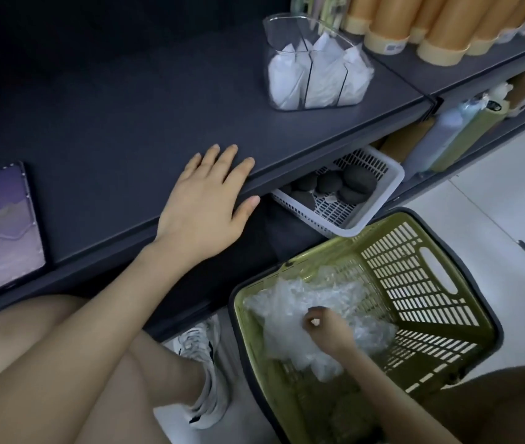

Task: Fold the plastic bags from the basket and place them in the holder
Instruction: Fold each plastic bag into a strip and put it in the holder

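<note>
Olive-green basket point(427, 251), clear crinkled bags point(296, 312)

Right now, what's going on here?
A person crouches at a dark shelf. Their right hand is down in the green basket on the floor, fingers curled on the crumpled plastic bags. The left hand rests flat on the shelf's front edge, fingers straight, holding nothing. Farther back on the shelf, the clear holder has folded bags in its compartments.
</note>
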Demonstrator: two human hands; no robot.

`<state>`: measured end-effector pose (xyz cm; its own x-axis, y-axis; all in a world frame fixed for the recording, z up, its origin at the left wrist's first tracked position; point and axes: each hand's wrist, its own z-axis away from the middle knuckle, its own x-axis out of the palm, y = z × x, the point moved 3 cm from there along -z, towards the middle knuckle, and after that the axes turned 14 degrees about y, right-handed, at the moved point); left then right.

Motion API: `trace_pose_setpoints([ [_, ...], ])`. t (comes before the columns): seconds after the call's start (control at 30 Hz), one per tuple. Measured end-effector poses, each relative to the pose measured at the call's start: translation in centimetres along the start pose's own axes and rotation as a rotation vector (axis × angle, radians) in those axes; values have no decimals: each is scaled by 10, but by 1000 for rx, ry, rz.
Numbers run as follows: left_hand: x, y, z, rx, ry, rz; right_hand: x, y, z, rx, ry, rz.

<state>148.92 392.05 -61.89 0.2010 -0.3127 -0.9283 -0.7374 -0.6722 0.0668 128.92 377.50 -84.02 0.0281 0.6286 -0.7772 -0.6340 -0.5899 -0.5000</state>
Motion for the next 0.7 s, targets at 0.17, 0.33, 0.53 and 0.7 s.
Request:
trace_pose_setpoints([
  [0.17, -14, -3, 8, -142, 286, 342, -126, -34, 28, 21, 112, -570],
  [0.33, -34, 32, 35, -231, 337, 654, -208, -83, 50, -83, 378, -888],
  [0.53, -55, 70, 51, -466, -41, 1220, -244, -147, 63, -189, 272, -1060],
  [0.7, -92, 67, 52, -544, 130, 1241, -255, -181, 72, -309, 415, -998],
])
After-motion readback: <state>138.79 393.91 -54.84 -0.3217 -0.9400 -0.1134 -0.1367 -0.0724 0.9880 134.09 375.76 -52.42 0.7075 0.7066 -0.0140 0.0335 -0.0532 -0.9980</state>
